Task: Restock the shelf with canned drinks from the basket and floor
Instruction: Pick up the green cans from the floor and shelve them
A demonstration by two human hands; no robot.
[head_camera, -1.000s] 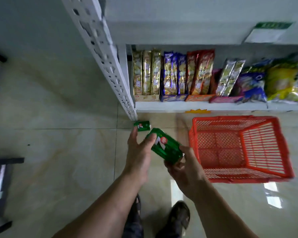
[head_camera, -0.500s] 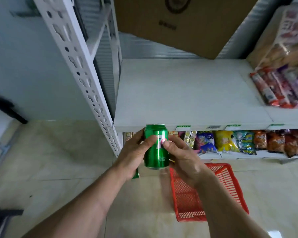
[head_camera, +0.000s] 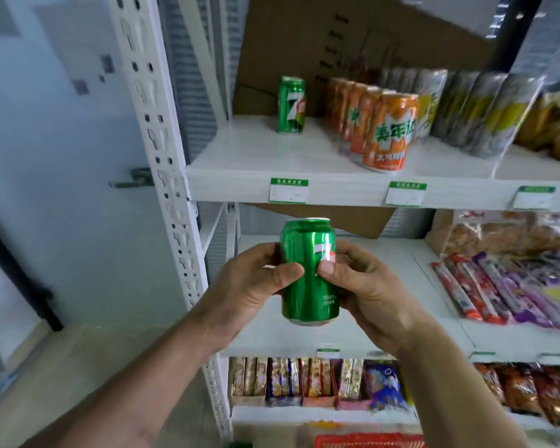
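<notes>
Left hand [head_camera: 256,279], right hand [head_camera: 362,286] gripping upright green can [head_camera: 307,273], below drinks shelf [head_camera: 240,169]

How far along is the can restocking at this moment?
Done: one green soda can stands upright on the upper white shelf, left of a row of orange cans. In hand: the left hand and right hand grip a second green can, upright, below that shelf. Left: shelving it; only the red basket's rim shows, contents unseen.
</notes>
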